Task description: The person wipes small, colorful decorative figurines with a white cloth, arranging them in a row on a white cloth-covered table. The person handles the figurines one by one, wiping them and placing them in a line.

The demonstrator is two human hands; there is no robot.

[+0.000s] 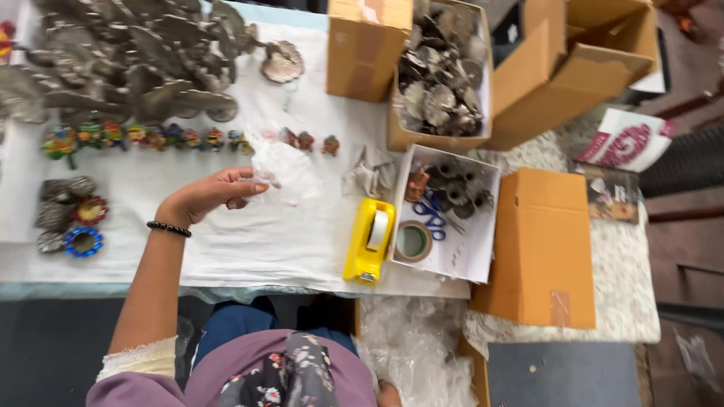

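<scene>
On the bench, left of the yellow tape dispenser, the left hand pinches a clear plastic bag in a closed grip just below the row of small figurines, while the right hand, barely visible below the dispenser, touches crumpled plastic, its grip unclear.

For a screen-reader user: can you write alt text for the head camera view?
A person's left hand holds a clear plastic bag over a white cloth-covered table with metal ornaments, small painted figures, a yellow tape dispenser and cardboard boxes. The right hand is barely visible.
</scene>
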